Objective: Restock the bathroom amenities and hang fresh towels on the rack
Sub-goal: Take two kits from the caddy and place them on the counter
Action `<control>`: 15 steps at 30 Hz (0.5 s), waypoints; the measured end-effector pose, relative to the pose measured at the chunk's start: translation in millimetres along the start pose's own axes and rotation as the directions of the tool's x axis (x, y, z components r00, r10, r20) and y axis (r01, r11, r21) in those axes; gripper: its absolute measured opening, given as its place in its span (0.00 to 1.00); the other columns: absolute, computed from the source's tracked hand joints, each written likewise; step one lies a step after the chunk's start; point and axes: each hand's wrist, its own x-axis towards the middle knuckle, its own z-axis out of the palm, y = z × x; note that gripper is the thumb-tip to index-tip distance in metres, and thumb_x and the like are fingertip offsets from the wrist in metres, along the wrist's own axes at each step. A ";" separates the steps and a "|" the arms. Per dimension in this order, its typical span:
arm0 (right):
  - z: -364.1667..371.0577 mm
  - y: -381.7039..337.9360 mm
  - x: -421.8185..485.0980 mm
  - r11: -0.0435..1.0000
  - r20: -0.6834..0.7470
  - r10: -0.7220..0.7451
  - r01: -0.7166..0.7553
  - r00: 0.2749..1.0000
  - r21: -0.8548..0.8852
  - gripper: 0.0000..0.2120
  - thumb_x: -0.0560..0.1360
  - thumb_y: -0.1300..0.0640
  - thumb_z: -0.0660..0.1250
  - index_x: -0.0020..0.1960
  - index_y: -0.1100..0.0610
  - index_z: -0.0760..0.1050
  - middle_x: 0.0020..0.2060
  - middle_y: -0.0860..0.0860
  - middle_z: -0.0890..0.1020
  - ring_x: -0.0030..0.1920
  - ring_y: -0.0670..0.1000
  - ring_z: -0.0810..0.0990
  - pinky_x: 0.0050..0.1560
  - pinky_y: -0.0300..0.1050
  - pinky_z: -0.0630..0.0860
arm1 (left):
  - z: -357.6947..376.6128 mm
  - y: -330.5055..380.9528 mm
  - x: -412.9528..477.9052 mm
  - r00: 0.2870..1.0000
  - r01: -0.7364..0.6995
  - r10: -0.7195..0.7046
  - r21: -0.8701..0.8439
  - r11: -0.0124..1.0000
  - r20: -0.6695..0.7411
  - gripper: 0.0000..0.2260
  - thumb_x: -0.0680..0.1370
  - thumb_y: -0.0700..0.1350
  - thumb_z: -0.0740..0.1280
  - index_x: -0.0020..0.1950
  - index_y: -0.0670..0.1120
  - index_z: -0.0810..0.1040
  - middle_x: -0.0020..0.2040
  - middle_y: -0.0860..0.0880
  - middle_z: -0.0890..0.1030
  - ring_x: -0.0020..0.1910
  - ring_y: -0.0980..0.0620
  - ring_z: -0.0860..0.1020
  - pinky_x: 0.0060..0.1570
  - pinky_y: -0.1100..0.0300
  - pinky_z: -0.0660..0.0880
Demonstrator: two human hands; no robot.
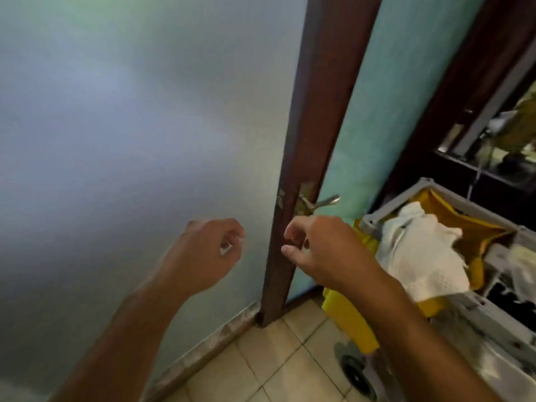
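Observation:
My left hand (208, 250) and my right hand (322, 250) are raised side by side, fingers loosely curled, and I see nothing held in either. The left hand is in front of the pale wall (116, 140). The right hand hovers just below the metal door handle (322, 202), in front of the brown door edge (304, 140), without touching it. A crumpled white towel (420, 256) lies in the yellow bag (351, 317) of a grey housekeeping cart (493, 329) to the right of my right arm.
The open door's teal face (391, 111) stands between the door edge and the cart. A cart wheel (356, 375) rests on the beige tiled floor (290, 358). A dark shelf unit (493, 169) with blurred items is at the far right.

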 end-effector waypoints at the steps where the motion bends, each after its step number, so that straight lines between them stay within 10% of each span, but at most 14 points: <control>1: -5.5 32.2 -3.7 0.999 -0.001 0.047 -0.047 0.999 0.013 0.13 0.75 0.42 0.71 0.56 0.47 0.80 0.47 0.43 0.84 0.47 0.48 0.82 0.51 0.47 0.80 | 20.9 16.6 16.1 0.999 -0.027 0.027 0.006 1.000 0.032 0.04 0.76 0.47 0.70 0.48 0.56 0.82 0.40 0.60 0.83 0.41 0.65 0.81 0.41 0.69 0.75; 15: -70.1 371.0 -108.1 0.802 -0.104 0.594 -0.578 0.797 0.149 0.11 0.78 0.45 0.69 0.57 0.48 0.79 0.49 0.46 0.84 0.49 0.50 0.81 0.50 0.49 0.81 | 264.3 292.5 175.8 0.800 -0.399 0.408 -0.118 0.909 0.440 0.06 0.76 0.49 0.73 0.50 0.59 0.80 0.39 0.60 0.82 0.38 0.61 0.81 0.39 0.68 0.75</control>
